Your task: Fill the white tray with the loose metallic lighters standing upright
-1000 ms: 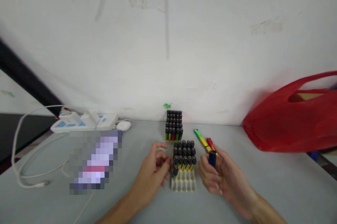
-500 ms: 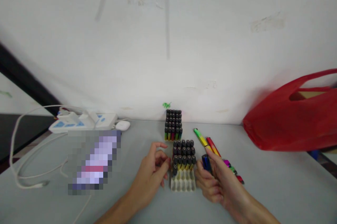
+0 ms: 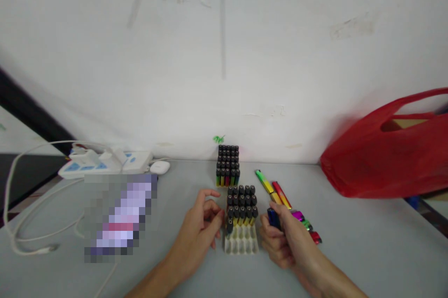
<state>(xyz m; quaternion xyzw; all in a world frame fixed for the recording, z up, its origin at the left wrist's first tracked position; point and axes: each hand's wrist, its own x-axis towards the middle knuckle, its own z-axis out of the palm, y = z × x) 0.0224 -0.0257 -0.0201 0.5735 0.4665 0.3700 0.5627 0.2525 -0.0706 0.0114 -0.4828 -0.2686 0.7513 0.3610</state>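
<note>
In the middle of the table a pale moulded tray (image 3: 241,246) holds several rows of upright black-topped lighters (image 3: 242,199); its front slots hold none. Beside the tray's left edge rests my left hand (image 3: 203,223), fingers loosely bent and apart, with nothing visible in them. My right hand (image 3: 285,237), just right of the tray, is closed around a dark blue lighter (image 3: 274,218), its end pointing up. Past that hand lie loose lighters: a green-yellow one (image 3: 263,180), a red-yellow one (image 3: 281,194) and, partly covered by the hand, a purple one (image 3: 297,216).
Behind the tray stands a second full block of lighters (image 3: 227,165), close to the wall. On the left are a power strip (image 3: 140,162) with white cables, a white case (image 3: 160,167) and a blurred-out phone-like device (image 3: 122,216). A red bag (image 3: 381,158) sits at the right.
The view has shifted slightly, moving everything a little to the left. Both hands keep nearly the same pose, and the blue lighter stays in my right hand.
</note>
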